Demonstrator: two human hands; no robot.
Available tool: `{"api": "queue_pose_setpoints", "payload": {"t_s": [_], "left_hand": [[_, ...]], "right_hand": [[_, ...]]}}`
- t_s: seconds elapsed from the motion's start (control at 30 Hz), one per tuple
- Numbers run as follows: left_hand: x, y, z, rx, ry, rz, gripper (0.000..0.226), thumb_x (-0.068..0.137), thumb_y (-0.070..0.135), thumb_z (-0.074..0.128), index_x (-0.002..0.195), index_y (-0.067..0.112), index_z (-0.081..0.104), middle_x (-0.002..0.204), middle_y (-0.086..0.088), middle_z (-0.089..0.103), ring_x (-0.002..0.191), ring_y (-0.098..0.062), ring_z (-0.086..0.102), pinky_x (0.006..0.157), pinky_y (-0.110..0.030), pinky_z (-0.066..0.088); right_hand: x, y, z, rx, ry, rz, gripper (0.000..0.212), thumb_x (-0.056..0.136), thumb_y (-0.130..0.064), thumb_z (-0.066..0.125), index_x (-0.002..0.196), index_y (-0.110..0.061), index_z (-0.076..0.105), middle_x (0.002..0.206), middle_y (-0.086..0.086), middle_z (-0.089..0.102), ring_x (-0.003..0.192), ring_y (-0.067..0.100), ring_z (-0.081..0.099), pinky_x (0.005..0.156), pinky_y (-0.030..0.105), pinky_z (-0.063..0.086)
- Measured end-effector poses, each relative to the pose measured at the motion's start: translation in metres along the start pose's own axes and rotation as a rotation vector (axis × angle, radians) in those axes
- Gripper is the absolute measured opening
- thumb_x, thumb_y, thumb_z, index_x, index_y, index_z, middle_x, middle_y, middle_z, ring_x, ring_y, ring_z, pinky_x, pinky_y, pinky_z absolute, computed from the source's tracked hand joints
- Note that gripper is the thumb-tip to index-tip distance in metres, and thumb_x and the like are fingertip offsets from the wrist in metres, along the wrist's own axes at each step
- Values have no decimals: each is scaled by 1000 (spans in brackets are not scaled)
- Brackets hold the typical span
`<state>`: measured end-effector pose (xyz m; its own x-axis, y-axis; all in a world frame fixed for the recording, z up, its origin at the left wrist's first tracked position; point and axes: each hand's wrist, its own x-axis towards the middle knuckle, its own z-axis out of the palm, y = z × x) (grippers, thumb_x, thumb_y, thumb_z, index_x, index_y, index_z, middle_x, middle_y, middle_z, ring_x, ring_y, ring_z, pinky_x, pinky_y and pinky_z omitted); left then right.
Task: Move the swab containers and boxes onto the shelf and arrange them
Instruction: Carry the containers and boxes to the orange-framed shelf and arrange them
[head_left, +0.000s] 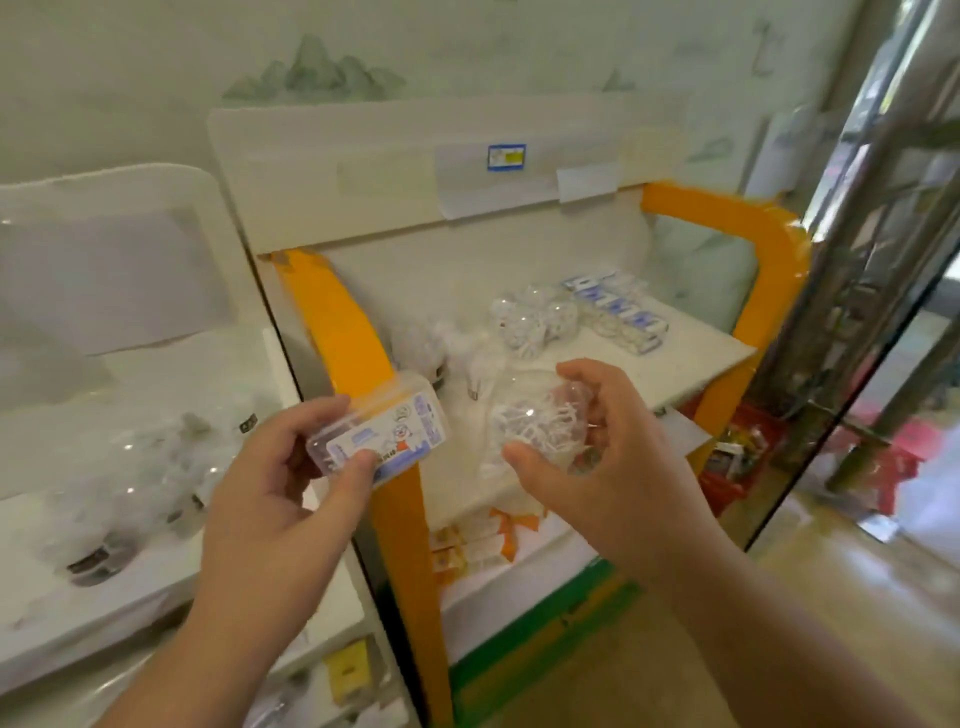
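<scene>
My left hand (291, 467) grips a clear rectangular swab box (384, 431) with a blue and white label, held in front of the orange shelf post. My right hand (608, 441) holds a clear round swab container (535, 421) full of white swabs, just above the front of the white shelf (691, 353). Farther back on that shelf lie several round clear swab containers (530, 317) and a row of blue-labelled swab boxes (618, 312). A few more clear packs (441, 343) sit at the shelf's left side.
An orange frame (774, 270) borders the shelf on both sides. A lower shelf holds orange and white boxes (483, 545). The white shelf unit to the left carries clear bags (130, 499). A red basket (737, 452) stands on the floor at right, by a glass door.
</scene>
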<state>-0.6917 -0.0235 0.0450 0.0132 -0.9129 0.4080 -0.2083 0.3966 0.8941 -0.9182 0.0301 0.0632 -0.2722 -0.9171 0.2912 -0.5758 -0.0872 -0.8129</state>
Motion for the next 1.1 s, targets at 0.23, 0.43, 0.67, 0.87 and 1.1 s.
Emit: {"api": "queue_pose_setpoints", "payload": {"t_s": [0.23,0.43,0.67,0.87,1.1], "left_hand": [[8,-5,92,36,-109,-61,34,81,28,73,109,45,62,107,16,68,98,-2,65,79,-29,55],[42,-24,156,50,-115,-72,35,83,26,72,113,41,61,109,17,66,95,0,64,78,-25,54],[99,-45,210,0,-50,-88,34,82,21,73,110,39,63,107,12,69,92,-7,67,79,-28,54],[132,-62,228,132,-28,-67,36,84,20,71,114,36,61,110,18,65,98,-2,63,84,-25,52],[154,-71,245,189,33,-116,45,80,26,75,113,49,53,110,17,65,95,-5,65,82,-26,50]], "right_hand": [[28,76,-52,-59,57,135,71,72,-55,79,131,-47,39,110,-30,48,98,-9,50,68,12,42],[87,125,-64,-71,32,172,71,74,-51,79,132,-46,39,117,-25,50,103,1,53,81,22,51],[179,172,-43,-209,-94,135,74,77,-48,77,140,-39,38,133,-18,44,115,6,48,83,20,43],[241,206,-6,-162,-165,75,71,79,-40,76,139,-34,40,123,-14,43,115,7,48,87,19,35],[277,224,12,-134,-221,-52,73,76,-42,79,138,-32,43,133,-12,46,120,7,49,92,18,38]]}}
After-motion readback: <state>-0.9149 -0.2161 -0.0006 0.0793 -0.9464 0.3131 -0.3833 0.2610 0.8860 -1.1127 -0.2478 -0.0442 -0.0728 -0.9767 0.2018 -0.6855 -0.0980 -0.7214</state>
